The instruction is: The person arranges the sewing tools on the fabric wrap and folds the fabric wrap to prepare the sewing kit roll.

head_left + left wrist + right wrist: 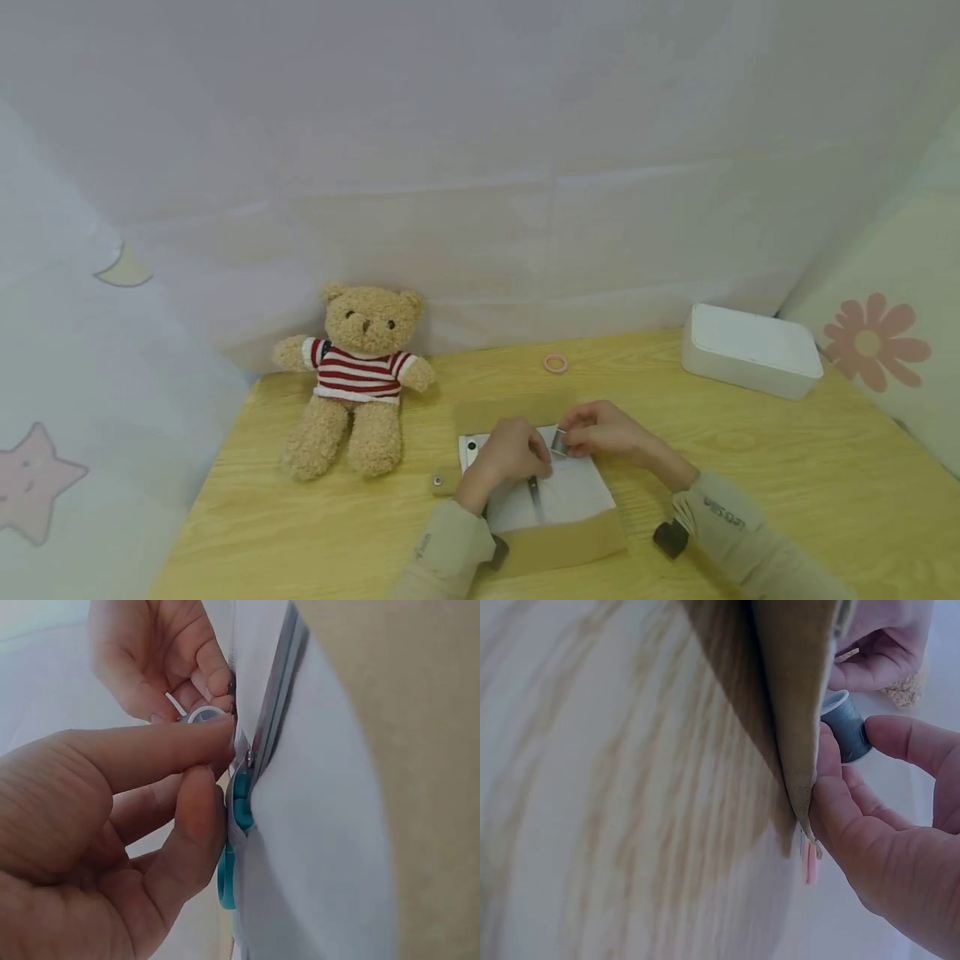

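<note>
1. Spool (559, 442) is in the right hand (611, 433), above the far right part of the white cloth (581, 496); whether it touches the cloth, I cannot tell.
2. Right thumb and fingers pinch it from opposite sides. It lies at their tips, toward the left hand (513, 454), which is near but apart.
3. Its long axis is tilted in the right wrist view, one pale rim facing up toward the left hand.
4. Left fingers are bent, thumb and forefinger drawn together just over the cloth; whether they grasp anything, I cannot tell.
5. Scissors (243, 810) lie against the cloth, teal handles just beside the left thumb.
6. Brown case (558, 546) lies spread beneath the cloth on the desk (712, 433).
7. Pink ring (555, 363) lies beyond the case; the bear (358, 375) sits to the left, the white box (753, 350) at far right.
</note>
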The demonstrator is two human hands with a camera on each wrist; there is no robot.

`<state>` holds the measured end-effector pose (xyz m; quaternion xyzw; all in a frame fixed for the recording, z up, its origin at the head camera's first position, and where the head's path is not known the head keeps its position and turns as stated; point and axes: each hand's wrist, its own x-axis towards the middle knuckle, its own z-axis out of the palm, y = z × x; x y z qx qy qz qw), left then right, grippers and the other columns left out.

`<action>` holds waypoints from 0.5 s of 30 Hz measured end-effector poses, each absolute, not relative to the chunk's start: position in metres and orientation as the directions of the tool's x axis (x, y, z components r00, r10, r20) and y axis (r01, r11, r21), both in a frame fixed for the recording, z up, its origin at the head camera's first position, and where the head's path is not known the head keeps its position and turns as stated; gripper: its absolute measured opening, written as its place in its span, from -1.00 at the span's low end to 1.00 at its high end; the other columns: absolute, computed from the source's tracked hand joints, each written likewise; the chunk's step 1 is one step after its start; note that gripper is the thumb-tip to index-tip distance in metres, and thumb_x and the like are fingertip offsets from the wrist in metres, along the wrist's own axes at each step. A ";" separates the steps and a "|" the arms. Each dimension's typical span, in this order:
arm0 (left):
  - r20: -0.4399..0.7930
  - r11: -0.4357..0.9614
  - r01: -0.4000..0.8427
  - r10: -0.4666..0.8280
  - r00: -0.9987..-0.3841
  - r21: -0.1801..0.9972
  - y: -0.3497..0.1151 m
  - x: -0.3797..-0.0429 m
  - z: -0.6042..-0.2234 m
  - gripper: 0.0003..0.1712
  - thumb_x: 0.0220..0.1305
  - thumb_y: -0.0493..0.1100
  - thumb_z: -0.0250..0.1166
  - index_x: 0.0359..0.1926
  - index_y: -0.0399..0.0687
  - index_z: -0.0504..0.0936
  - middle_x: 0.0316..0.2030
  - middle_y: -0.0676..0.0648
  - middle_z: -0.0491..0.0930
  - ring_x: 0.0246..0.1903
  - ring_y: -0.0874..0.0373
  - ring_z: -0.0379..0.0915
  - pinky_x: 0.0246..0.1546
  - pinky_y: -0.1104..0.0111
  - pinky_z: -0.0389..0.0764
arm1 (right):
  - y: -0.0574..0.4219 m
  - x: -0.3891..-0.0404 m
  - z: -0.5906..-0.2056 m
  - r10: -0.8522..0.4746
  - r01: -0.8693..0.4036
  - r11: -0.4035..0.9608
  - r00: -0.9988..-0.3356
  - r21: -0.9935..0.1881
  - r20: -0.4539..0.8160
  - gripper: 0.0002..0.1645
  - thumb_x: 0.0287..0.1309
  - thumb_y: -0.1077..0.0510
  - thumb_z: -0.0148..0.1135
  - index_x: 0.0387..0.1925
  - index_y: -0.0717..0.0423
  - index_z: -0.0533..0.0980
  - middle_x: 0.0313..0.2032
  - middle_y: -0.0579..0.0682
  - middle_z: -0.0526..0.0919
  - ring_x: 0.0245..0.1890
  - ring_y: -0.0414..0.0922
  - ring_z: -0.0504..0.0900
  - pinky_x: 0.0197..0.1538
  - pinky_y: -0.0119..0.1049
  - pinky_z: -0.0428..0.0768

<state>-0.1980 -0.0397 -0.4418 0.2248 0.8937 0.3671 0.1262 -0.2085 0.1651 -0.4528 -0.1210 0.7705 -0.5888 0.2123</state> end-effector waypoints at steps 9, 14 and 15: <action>-0.075 0.602 0.216 0.420 -0.904 0.769 -0.039 -0.197 -0.446 -0.94 -0.06 -0.32 0.45 -0.46 -0.16 0.75 -0.50 0.07 0.65 -0.48 0.27 0.42 -0.47 0.41 0.47 | 0.166 -0.211 -0.458 -0.420 0.101 0.273 -0.882 -0.957 -0.213 -0.69 0.12 0.29 0.20 -0.14 0.45 0.50 -0.34 0.06 0.62 -0.35 -0.13 0.63 -0.24 -0.29 0.63; -0.086 0.644 0.226 0.415 -0.906 0.731 -0.038 -0.195 -0.447 -0.93 -0.10 -0.33 0.47 -0.51 -0.15 0.73 -0.52 0.07 0.63 -0.44 0.24 0.43 -0.45 0.39 0.49 | 0.167 -0.211 -0.459 -0.425 0.103 0.267 -0.880 -0.958 -0.213 -0.68 0.11 0.29 0.20 -0.13 0.47 0.49 -0.31 0.08 0.61 -0.34 -0.13 0.63 -0.23 -0.29 0.64; -0.084 0.652 0.234 0.418 -0.904 0.721 -0.038 -0.195 -0.447 -0.93 -0.10 -0.33 0.47 -0.53 -0.15 0.73 -0.53 0.07 0.62 -0.45 0.24 0.41 -0.46 0.40 0.48 | 0.167 -0.211 -0.459 -0.425 0.108 0.263 -0.879 -0.959 -0.216 -0.67 0.11 0.29 0.20 -0.13 0.47 0.49 -0.31 0.09 0.61 -0.34 -0.13 0.63 -0.23 -0.29 0.64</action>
